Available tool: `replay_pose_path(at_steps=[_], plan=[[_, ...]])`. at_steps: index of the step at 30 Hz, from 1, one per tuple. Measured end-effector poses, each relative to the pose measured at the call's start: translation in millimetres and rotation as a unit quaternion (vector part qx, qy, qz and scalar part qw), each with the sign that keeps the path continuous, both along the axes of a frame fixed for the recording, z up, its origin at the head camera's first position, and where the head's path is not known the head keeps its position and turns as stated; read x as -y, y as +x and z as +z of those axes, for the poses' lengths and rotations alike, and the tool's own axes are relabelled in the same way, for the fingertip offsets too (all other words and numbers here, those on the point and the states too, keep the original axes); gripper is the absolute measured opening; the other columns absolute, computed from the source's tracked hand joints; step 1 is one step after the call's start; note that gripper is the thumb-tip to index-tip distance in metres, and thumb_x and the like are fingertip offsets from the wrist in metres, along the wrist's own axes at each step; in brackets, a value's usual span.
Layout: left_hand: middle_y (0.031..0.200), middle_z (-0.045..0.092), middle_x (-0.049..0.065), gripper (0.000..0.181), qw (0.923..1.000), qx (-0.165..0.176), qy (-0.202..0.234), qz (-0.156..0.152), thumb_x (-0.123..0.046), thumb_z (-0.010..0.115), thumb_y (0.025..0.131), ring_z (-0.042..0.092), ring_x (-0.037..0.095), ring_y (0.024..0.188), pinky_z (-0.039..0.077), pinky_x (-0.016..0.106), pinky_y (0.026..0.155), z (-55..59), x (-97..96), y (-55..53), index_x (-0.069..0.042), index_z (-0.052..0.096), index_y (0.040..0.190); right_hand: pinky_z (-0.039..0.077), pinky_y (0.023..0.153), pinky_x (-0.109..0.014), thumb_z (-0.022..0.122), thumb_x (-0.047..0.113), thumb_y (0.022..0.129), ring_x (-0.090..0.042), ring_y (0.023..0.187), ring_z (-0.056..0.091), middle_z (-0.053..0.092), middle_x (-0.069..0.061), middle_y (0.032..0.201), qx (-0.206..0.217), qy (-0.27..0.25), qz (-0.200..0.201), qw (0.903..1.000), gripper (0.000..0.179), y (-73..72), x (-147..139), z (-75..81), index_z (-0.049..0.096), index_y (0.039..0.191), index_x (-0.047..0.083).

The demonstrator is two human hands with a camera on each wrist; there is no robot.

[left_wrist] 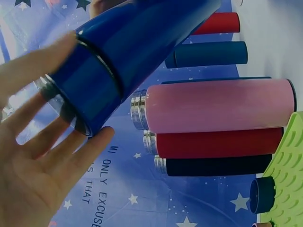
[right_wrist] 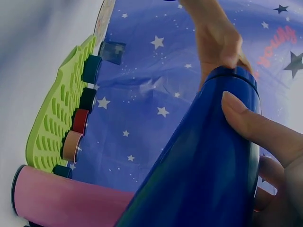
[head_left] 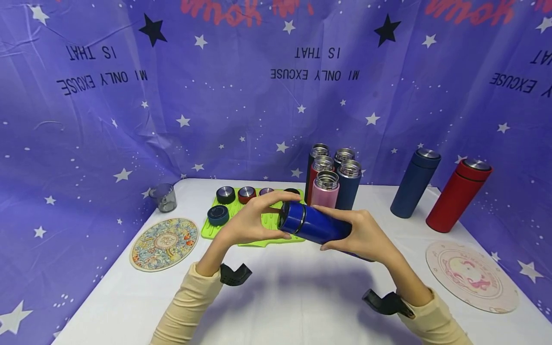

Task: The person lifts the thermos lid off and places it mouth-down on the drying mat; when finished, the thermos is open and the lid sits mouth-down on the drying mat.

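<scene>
A glossy blue thermos bottle [head_left: 323,226], tilted with its capped end to the left, is held above the white table. My right hand [head_left: 366,235] grips its body, thumb along the near side. At the other end, the thumb and fingertips of my left hand [head_left: 243,221] are round the blue cap [left_wrist: 85,87]. That cap sits on the bottle, with a dark ring at the seam. Behind the bottle stand several uncapped bottles with bare steel necks, among them a pink bottle [head_left: 323,197] and a navy bottle [head_left: 350,184].
A green drying mat [head_left: 236,208] bears several loose caps, including a blue cap [head_left: 218,215] and a red cap [head_left: 247,195]. Capped navy [head_left: 411,184] and red [head_left: 456,199] bottles stand right. Round placemats [head_left: 146,251] [head_left: 478,292] lie either side; a glass [head_left: 165,198] stands back left.
</scene>
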State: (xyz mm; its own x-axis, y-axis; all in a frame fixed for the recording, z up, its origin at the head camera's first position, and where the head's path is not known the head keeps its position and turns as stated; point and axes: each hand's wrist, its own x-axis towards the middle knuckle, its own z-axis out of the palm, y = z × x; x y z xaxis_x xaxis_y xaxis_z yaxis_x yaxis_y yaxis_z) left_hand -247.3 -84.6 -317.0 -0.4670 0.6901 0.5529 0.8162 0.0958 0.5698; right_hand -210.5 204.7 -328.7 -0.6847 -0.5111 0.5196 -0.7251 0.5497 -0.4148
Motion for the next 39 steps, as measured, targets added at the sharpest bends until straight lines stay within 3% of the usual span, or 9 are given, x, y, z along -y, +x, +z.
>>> replay_pose_path(at_steps=[2, 5, 11, 14, 18, 23, 27, 34, 39], plan=[[0.139, 0.051, 0.003, 0.066, 0.9999, -0.011, 0.002, -0.009, -0.015, 0.084, 0.076, 0.045, 0.020, 0.129, 0.053, 0.036, 0.089, 0.3, -0.8, -0.1, -0.012, 0.054, 0.135, 0.057, 0.075, -0.036, 0.089, 0.044, 0.063, -0.016, 0.089, 0.066, 0.069, -0.001, 0.112, 0.009, -0.005, 0.002, 0.9999, 0.082, 0.2, -0.2, 0.2, 0.056, 0.137, 0.030], [0.135, 0.054, 0.004, 0.064, 0.9998, -0.008, 0.016, -0.002, -0.014, 0.084, 0.075, 0.049, 0.020, 0.124, 0.055, 0.033, 0.085, 0.3, -2.1, 0.4, -0.010, 0.056, 0.133, 0.057, 0.078, -0.038, 0.089, 0.041, 0.064, -0.019, 0.093, 0.067, 0.068, -0.003, 0.116, -0.013, 0.001, -0.004, 0.9999, 0.082, 1.3, 1.1, 0.2, 0.055, 0.138, 0.028], [0.130, 0.057, -0.003, 0.065, 0.9959, 0.060, 0.029, 0.061, -0.019, 0.084, 0.076, 0.059, 0.016, 0.111, 0.058, 0.029, 0.077, -1.7, -3.2, 1.5, -0.015, 0.056, 0.134, 0.055, 0.083, -0.046, 0.092, 0.032, 0.063, -0.027, 0.106, 0.065, 0.065, -0.006, 0.124, -0.092, 0.026, -0.038, 0.9947, 0.084, 4.1, 6.1, 0.0, 0.055, 0.139, 0.024], [0.130, 0.058, 0.003, 0.063, 0.9925, 0.088, 0.023, 0.082, -0.015, 0.082, 0.078, 0.060, 0.022, 0.110, 0.058, 0.035, 0.079, 9.7, -4.6, 13.0, -0.012, 0.055, 0.135, 0.055, 0.083, -0.048, 0.091, 0.031, 0.063, -0.028, 0.107, 0.064, 0.064, -0.007, 0.124, -0.105, 0.029, -0.047, 0.9929, 0.083, 4.4, 7.0, 0.4, 0.055, 0.138, 0.023], [0.134, 0.053, 0.014, 0.068, 0.9945, 0.084, 0.018, 0.060, -0.004, 0.081, 0.077, 0.056, 0.030, 0.116, 0.054, 0.042, 0.088, 24.0, -5.2, 25.2, 0.000, 0.049, 0.137, 0.056, 0.082, -0.046, 0.092, 0.032, 0.062, -0.026, 0.101, 0.066, 0.066, -0.006, 0.122, -0.092, 0.023, -0.040, 0.9947, 0.083, 3.0, 4.3, 1.3, 0.056, 0.137, 0.023], [0.137, 0.049, 0.019, 0.074, 0.9986, 0.043, 0.032, 0.001, 0.008, 0.082, 0.070, 0.049, 0.028, 0.124, 0.052, 0.043, 0.092, 22.6, -4.0, 21.1, 0.007, 0.047, 0.135, 0.057, 0.078, -0.044, 0.092, 0.033, 0.061, -0.025, 0.091, 0.068, 0.068, -0.005, 0.116, -0.045, 0.005, -0.022, 0.9987, 0.083, -0.2, -0.3, 1.3, 0.058, 0.136, 0.024], [0.133, 0.051, 0.021, 0.068, 0.9989, 0.029, 0.036, -0.003, 0.011, 0.080, 0.070, 0.051, 0.027, 0.123, 0.053, 0.044, 0.090, 22.5, -4.1, 20.3, 0.008, 0.050, 0.131, 0.057, 0.079, -0.044, 0.092, 0.034, 0.062, -0.025, 0.092, 0.068, 0.068, -0.006, 0.116, -0.034, 0.005, -0.021, 0.9992, 0.083, -1.2, -1.0, 0.6, 0.057, 0.137, 0.023], [0.129, 0.057, 0.018, 0.066, 0.9964, 0.053, 0.036, 0.055, 0.002, 0.082, 0.073, 0.060, 0.031, 0.110, 0.056, 0.045, 0.083, 22.8, -2.5, 21.1, 0.004, 0.053, 0.132, 0.056, 0.080, -0.046, 0.092, 0.030, 0.063, -0.028, 0.099, 0.067, 0.066, -0.008, 0.121, -0.067, 0.027, -0.039, 0.9966, 0.084, 1.8, 1.0, 2.0, 0.055, 0.138, 0.021], [0.128, 0.058, 0.016, 0.066, 0.9927, 0.076, 0.024, 0.091, -0.003, 0.082, 0.075, 0.061, 0.030, 0.107, 0.056, 0.043, 0.083, 23.6, -0.2, 22.1, 0.003, 0.053, 0.134, 0.056, 0.079, -0.047, 0.092, 0.028, 0.063, -0.029, 0.099, 0.067, 0.065, -0.010, 0.122, -0.067, 0.041, -0.057, 0.9953, 0.084, 0.7, -0.9, 2.5, 0.055, 0.139, 0.019]])
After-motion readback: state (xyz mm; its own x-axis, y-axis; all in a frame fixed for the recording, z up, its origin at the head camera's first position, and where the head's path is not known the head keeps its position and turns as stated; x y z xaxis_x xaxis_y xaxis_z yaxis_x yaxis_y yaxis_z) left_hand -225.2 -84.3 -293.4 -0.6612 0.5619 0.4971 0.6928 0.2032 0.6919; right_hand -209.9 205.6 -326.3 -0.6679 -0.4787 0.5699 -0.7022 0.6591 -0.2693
